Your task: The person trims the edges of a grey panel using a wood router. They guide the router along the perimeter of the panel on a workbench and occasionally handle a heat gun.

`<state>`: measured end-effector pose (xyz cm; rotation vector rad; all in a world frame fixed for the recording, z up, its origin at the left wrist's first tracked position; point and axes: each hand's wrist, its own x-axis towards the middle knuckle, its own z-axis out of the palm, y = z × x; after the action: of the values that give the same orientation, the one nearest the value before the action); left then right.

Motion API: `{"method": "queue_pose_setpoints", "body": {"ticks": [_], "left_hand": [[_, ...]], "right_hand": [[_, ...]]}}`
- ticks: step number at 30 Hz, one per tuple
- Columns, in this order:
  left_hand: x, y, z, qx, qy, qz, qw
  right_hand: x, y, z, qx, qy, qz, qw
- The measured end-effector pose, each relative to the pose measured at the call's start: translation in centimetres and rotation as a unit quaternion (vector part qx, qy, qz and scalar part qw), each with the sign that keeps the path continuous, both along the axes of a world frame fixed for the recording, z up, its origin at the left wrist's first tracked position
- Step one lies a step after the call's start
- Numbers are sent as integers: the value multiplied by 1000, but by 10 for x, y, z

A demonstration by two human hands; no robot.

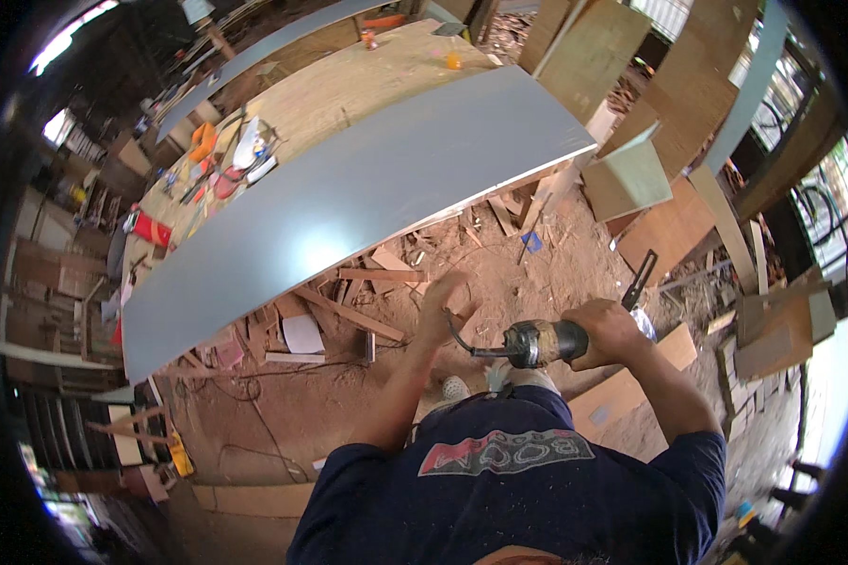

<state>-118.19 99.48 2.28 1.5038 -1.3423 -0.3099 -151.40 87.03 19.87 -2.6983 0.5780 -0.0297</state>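
Observation:
My right hand (605,331) is wrapped round a corded trim router (537,345) with a dark cylindrical body and a tan band. A black slotted guide bar (640,280) juts out beyond that hand. The router's black cord (481,352) leaves its left end and curves up to my left hand (446,306). That hand is slightly blurred, its fingers apart beside the cord; no firm grip on it shows. Ahead of both hands lies a long grey panel (377,179) with a pale edge, on top of a wooden worktable (349,99).
Wood offcuts (358,315) and sawdust litter the floor under the panel. Cables (264,433) trail at the left. Plywood sheets (674,94) lean at the right, and a loose board (631,381) lies by my right arm. Hand tools and an orange object (203,141) rest on the table.

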Motion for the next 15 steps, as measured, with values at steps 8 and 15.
{"method": "queue_pose_setpoints", "body": {"ticks": [8,15], "left_hand": [[-26,138,-135,403,13,136,905],[-77,340,-167,438,70,459,770]], "right_hand": [[-32,-77,31,-15,-310,-74,948],[-77,-184,-11,122,-461,-191,858]]}}
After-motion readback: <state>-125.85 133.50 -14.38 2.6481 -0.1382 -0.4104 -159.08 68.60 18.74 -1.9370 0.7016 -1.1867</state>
